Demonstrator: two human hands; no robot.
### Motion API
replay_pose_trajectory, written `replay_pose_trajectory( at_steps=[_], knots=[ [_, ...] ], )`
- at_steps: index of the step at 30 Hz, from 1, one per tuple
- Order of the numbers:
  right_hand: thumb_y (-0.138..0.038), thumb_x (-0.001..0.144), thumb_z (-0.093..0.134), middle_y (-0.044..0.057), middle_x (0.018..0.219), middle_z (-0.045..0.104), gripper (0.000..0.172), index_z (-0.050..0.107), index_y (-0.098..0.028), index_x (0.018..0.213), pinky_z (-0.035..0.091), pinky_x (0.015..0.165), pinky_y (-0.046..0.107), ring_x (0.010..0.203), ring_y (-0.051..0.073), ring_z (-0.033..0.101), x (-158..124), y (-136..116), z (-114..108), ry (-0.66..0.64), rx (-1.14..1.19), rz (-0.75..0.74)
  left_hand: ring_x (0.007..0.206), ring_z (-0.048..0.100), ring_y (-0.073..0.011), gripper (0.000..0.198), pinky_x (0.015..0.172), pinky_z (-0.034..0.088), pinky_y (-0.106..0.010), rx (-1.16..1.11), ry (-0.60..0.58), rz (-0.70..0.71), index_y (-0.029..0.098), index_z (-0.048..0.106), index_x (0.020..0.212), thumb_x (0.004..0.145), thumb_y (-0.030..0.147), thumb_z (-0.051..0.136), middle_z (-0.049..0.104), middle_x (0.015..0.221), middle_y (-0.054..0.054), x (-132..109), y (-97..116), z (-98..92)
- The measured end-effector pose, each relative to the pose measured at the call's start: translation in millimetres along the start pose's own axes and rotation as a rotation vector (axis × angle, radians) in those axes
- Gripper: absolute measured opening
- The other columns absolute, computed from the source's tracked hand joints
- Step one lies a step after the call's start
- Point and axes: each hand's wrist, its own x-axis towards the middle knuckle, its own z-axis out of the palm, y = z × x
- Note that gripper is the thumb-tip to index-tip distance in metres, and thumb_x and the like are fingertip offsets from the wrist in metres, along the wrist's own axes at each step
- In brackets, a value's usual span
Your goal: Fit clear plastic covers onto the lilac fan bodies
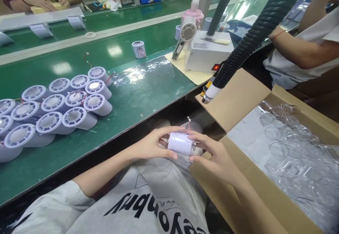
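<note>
Above my lap, a lilac cylindrical housing (pixel 180 143) lies on its side between my two hands. My left hand (pixel 150 144) grips its left end, thumb below and fingers above. At the other end my right hand (pixel 215 152) closes its thumb and fingers around a clear plastic ring (pixel 193 147) set against the housing. Whether that ring is fully seated I cannot tell. A thin red-and-white wire with a small white connector (pixel 189 120) sticks up from the housing's top side. Many similar lilac housings (pixel 75 117) stand in rows on the green bench to the left.
An open cardboard box (pixel 246 156) of clear plastic parts (pixel 299 159) sits at my right. A black corrugated hose (pixel 254 32) hangs above it. A white box-shaped device (pixel 209 52) and a single housing (pixel 138 49) stand on the bench. Other people work across and to the right.
</note>
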Motion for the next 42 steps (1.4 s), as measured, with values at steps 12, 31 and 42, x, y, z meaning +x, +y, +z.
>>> replay_pose_trajectory(
  at_steps=[12, 31, 42],
  knots=[
    [-0.028, 0.085, 0.071, 0.004, 0.117, 0.063, 0.038, 0.057, -0.029, 0.12, 0.058, 0.085, 0.034, 0.105, 0.022, 0.064, -2, -11, -1, -0.074, 0.403, 0.234, 0.127, 0.054, -0.0277, 0.075, 0.107, 0.044, -0.04, 0.117, -0.026, 0.109, 0.03, 0.052, 0.138, 0.069, 0.028, 0.083, 0.056, 0.139, -0.009, -5, 12, -1.6],
    [-0.07, 0.077, 0.066, 0.002, 0.064, 0.068, 0.055, 0.053, -0.017, 0.088, 0.053, 0.045, 0.016, 0.05, 0.013, 0.066, 8, -9, 16, -0.061, 0.817, 0.606, 0.134, 0.048, -0.0283, 0.076, 0.108, 0.045, -0.042, 0.152, -0.067, 0.258, 0.032, 0.051, 0.139, 0.071, 0.02, 0.082, 0.053, 0.143, -0.009, -2, 7, -4.4],
    [-0.069, 0.096, 0.014, 0.006, 0.06, 0.064, 0.075, 0.06, -0.011, 0.101, 0.043, 0.032, 0.014, 0.04, 0.011, 0.059, 5, 0, 22, -0.237, 0.887, 0.779, 0.119, 0.056, -0.0257, 0.065, 0.095, 0.053, -0.036, 0.113, 0.006, 0.106, 0.03, 0.054, 0.132, 0.072, 0.026, 0.081, 0.057, 0.128, -0.008, -7, 12, 2.6]
  ],
)
